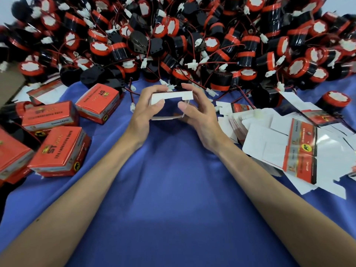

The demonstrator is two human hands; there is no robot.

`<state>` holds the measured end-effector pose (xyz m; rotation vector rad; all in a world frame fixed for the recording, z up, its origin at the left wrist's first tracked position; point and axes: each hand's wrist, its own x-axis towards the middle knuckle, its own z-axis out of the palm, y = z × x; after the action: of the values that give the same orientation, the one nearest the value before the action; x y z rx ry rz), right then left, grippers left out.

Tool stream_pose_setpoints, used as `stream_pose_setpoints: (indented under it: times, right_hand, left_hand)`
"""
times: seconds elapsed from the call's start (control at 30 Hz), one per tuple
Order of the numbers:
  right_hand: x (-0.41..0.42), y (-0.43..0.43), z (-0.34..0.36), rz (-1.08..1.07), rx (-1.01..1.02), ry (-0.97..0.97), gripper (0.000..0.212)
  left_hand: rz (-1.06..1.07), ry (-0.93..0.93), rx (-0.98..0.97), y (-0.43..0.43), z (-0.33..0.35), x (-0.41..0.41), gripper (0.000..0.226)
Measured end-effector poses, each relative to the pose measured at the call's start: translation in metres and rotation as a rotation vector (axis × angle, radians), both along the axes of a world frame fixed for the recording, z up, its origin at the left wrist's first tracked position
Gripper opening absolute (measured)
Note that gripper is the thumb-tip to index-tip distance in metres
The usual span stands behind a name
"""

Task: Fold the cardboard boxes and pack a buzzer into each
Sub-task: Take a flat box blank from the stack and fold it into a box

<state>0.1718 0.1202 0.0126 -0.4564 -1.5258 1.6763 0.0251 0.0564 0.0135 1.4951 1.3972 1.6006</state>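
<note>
1. Buzzers (192, 35) heap across the top, on the cloth (173, 189).
2. Folded boxes (59, 149) lie at left.
3. Flat blanks (269, 143) lie at right.
4. Centre: open box (171, 97) between left hand (146, 110) and right hand (200, 114).

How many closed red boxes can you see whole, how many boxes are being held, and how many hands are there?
Closed red boxes, seen whole: 3
Half-folded box, held: 1
Hands, left hand and right hand: 2
Total: 6

Half-folded box (171, 97) between left hand (144, 110) and right hand (202, 117), above blue cloth (173, 189), buzzer pile (173, 39) behind
</note>
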Motion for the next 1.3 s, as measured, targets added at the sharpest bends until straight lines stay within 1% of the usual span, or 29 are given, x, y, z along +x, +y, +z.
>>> stream_pose_setpoints:
  times: [0.03, 0.13, 0.23, 0.33, 0.4, 0.47, 0.5, 0.57, 0.63, 0.7, 0.77, 0.83, 0.93, 1.03, 1.1, 1.2, 1.3]
  right_hand:
    - [-0.0005, 0.0003, -0.0009, -0.015, 0.013, -0.012, 0.042]
    - [-0.0006, -0.0007, -0.0009, -0.038, 0.022, -0.029, 0.049]
    - [-0.0006, -0.0016, 0.0031, -0.101, 0.023, -0.068, 0.065]
    - [-0.0004, -0.0014, 0.0042, -0.105, 0.020, -0.075, 0.074]
    - [0.0003, -0.0006, 0.0038, -0.086, -0.012, -0.035, 0.073]
    - [0.0002, 0.0006, 0.0034, -0.081, -0.010, -0.009, 0.070]
    - [0.0004, 0.0011, 0.0032, -0.078, -0.005, 0.001, 0.066]
    - [0.0003, 0.0013, 0.0029, -0.078, 0.017, 0.003, 0.050]
    - [-0.0001, -0.0009, 0.0032, -0.095, 0.052, -0.045, 0.034]
    - [-0.0001, -0.0034, 0.0046, -0.108, 0.074, -0.087, 0.031]
    - [0.0005, -0.0044, 0.0050, -0.137, 0.109, -0.092, 0.030]
    - [0.0011, -0.0025, 0.0036, -0.176, 0.165, -0.095, 0.021]
    - [0.0010, 0.0004, 0.0008, -0.174, 0.185, -0.072, 0.033]
    - [-0.0014, -0.0017, 0.0009, -0.180, 0.188, -0.101, 0.043]
    - [-0.0030, -0.0031, -0.0003, -0.197, 0.273, -0.138, 0.050]
    - [-0.0051, -0.0056, -0.0013, -0.259, 0.378, -0.238, 0.052]
    - [-0.0057, -0.0054, -0.0032, -0.316, 0.398, -0.283, 0.051]
  left_hand:
    - [0.003, -0.033, -0.028, 0.0004, 0.0002, -0.0014, 0.041]
    - [0.023, -0.029, -0.035, 0.0018, -0.0010, -0.0048, 0.048]
    - [0.016, -0.074, -0.058, 0.0039, -0.0036, -0.0073, 0.037]
    - [0.010, -0.099, -0.076, 0.0042, -0.0041, -0.0084, 0.035]
    - [-0.008, -0.114, -0.097, 0.0032, -0.0029, -0.0065, 0.037]
    - [-0.006, -0.080, -0.110, 0.0028, -0.0017, -0.0050, 0.041]
    - [-0.001, -0.043, -0.109, 0.0026, -0.0014, -0.0039, 0.045]
    - [0.009, 0.006, -0.097, 0.0017, 0.0003, -0.0022, 0.049]
    - [0.018, -0.012, -0.086, 0.0000, 0.0014, -0.0028, 0.044]
    - [0.031, -0.005, -0.075, -0.0003, 0.0010, -0.0050, 0.039]
    - [0.056, 0.082, -0.061, 0.0003, 0.0003, -0.0053, 0.037]
    - [0.071, 0.154, -0.035, 0.0000, 0.0010, -0.0035, 0.039]
    - [0.099, 0.208, -0.005, 0.0004, 0.0012, -0.0024, 0.041]
    - [0.134, 0.169, -0.001, 0.0014, -0.0011, -0.0033, 0.042]
    - [0.160, 0.133, 0.004, 0.0012, -0.0024, -0.0034, 0.044]
    - [0.170, 0.070, 0.001, 0.0019, -0.0033, -0.0038, 0.041]
    - [0.204, 0.094, 0.028, 0.0009, -0.0027, -0.0017, 0.039]
